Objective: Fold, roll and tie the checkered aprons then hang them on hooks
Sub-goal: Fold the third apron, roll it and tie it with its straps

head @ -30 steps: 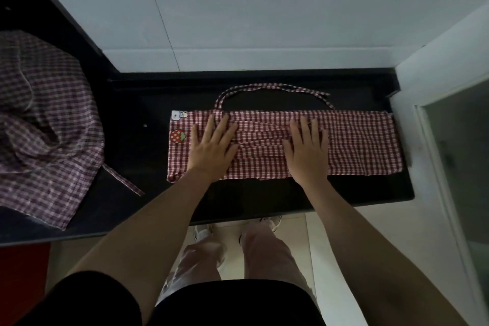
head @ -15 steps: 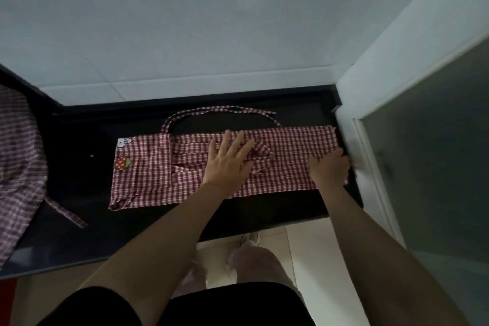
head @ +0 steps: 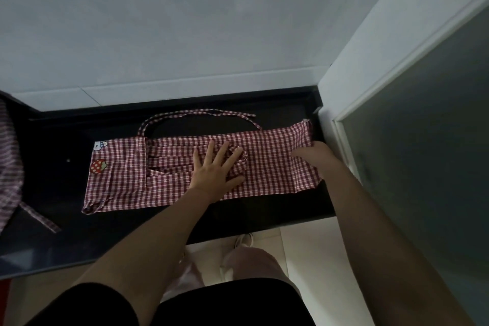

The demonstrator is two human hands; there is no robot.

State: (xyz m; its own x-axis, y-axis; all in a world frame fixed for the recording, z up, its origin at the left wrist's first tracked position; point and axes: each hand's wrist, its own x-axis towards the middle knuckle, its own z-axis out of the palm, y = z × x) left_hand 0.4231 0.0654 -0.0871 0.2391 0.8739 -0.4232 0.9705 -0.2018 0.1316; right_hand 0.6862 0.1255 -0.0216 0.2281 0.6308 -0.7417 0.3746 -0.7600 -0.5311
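A red-and-white checkered apron point(head: 270, 164) lies folded into a long band on the black counter point(head: 264, 216). Its neck loop point(head: 195, 113) curves out behind it, and a strawberry patch point(head: 98, 166) marks its left end. My left hand point(head: 214, 171) presses flat on the middle of the band with fingers spread. My right hand point(head: 315, 156) grips the band's right end, which stands lifted off the counter and turned toward the left.
A second checkered apron point(head: 9, 167) lies bunched at the far left of the counter, its strap point(head: 39, 217) trailing toward the front edge. A white wall corner point(head: 370, 82) and a dark glass panel point(head: 428, 167) close the right side. My legs stand below the counter edge.
My right hand slid from the middle of the band to its right end and took hold of it, raising that end. My left hand shifted right to the centre. The camera turned right.
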